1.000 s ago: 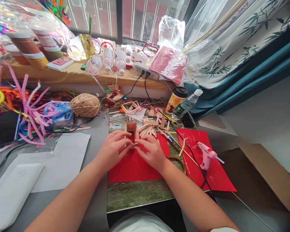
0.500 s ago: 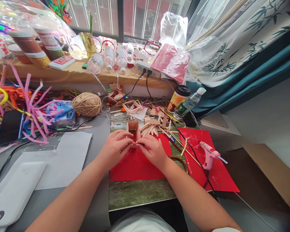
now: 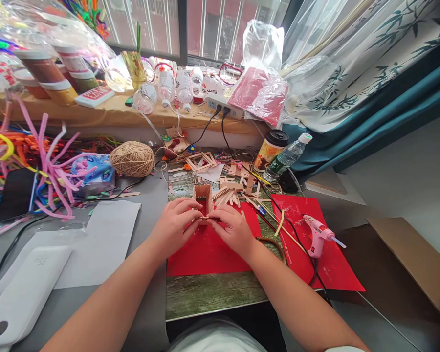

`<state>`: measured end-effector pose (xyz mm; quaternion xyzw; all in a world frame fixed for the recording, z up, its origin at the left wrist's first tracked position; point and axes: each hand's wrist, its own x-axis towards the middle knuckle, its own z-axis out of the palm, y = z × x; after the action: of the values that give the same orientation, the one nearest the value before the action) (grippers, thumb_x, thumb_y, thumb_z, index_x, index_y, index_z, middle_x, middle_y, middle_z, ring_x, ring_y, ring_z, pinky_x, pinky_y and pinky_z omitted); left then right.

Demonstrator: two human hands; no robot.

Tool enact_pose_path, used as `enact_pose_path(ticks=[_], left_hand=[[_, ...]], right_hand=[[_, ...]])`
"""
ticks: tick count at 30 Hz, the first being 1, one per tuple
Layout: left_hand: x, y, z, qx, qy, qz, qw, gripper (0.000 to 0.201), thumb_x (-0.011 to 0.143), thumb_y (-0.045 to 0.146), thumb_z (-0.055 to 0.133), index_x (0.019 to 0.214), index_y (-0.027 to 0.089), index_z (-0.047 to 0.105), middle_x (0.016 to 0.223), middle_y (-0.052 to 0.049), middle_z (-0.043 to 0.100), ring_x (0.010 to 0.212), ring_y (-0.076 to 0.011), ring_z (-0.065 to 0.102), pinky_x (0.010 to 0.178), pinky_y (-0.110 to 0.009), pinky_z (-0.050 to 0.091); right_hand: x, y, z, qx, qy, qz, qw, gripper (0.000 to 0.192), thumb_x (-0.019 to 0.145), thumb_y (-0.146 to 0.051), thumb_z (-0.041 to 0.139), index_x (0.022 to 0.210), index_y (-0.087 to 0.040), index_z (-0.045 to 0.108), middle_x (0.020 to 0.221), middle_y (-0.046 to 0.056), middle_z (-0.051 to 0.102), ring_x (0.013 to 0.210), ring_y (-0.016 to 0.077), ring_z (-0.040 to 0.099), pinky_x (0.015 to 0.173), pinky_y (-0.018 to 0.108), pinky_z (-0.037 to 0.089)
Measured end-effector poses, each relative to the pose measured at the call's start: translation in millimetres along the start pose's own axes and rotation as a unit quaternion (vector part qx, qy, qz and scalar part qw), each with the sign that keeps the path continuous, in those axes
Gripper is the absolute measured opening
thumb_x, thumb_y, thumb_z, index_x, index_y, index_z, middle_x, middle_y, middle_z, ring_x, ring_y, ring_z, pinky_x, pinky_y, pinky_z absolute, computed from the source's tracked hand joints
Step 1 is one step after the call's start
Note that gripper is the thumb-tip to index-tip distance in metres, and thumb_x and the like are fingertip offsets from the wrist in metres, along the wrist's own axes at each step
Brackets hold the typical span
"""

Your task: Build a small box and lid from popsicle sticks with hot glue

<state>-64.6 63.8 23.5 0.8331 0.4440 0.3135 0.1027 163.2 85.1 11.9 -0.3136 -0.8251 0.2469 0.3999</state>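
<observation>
A small open box of wooden craft sticks stands on a red sheet in front of me. My left hand pinches the left end of a craft stick at the box's near side. The right end of that stick is between the thumb and fingers of my right hand. My fingertips hide most of the stick, and I cannot tell whether it is fixed to the box. Just beyond the box lies a pile of loose craft sticks.
On the right, a pink glue gun with its cord rests on a second red sheet. Behind stand a water bottle and a lidded cup. To the left are a twine ball, white paper and a power bank.
</observation>
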Motion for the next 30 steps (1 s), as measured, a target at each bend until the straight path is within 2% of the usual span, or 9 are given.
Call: enact_pose_path(ticks=[7,17,22,30], left_hand=[[0.7,2.2,-0.9,0.002,-0.003,-0.005,1.0,0.011,0.099,0.026,0.059,0.103,0.026,0.07,0.124,-0.006,0.071,0.121,-0.0261,0.059,0.106,-0.048,0.046],[0.3,3.7,0.3,-0.007,-0.007,-0.011,1.0,0.013,0.099,0.022,0.057,0.104,0.026,0.069,0.123,-0.005,0.071,0.124,-0.0257,0.058,0.107,-0.048,0.046],[0.2,2.7,0.1,-0.01,-0.006,-0.006,1.0,0.014,0.099,0.022,0.057,0.104,0.026,0.069,0.122,-0.006,0.071,0.122,-0.0261,0.058,0.106,-0.048,0.047],[-0.1,2.6,0.8,-0.003,0.004,-0.001,1.0,0.014,0.097,0.022,0.059,0.103,0.027,0.071,0.12,-0.005,0.073,0.121,-0.0268,0.06,0.106,-0.05,0.047]], right_hand=[[-4.0,-1.0,0.8,0.013,-0.002,0.008,1.0,0.017,0.099,-0.015,0.06,0.111,-0.024,0.068,0.102,0.008,0.07,0.098,0.0215,0.066,0.09,0.038,0.057],[-5.9,2.8,0.6,0.021,-0.016,0.009,1.0,0.018,0.1,-0.016,0.058,0.113,-0.024,0.067,0.103,0.008,0.069,0.1,0.0221,0.066,0.091,0.039,0.057],[-4.9,1.5,0.6,0.012,-0.011,0.011,1.0,0.016,0.1,-0.015,0.057,0.108,-0.024,0.067,0.1,0.007,0.068,0.097,0.0217,0.065,0.089,0.038,0.057],[1.1,-4.4,-3.8,-0.021,-0.038,0.003,0.999,0.012,0.101,-0.017,0.057,0.105,-0.023,0.066,0.096,0.007,0.066,0.093,0.0223,0.063,0.087,0.038,0.055]])
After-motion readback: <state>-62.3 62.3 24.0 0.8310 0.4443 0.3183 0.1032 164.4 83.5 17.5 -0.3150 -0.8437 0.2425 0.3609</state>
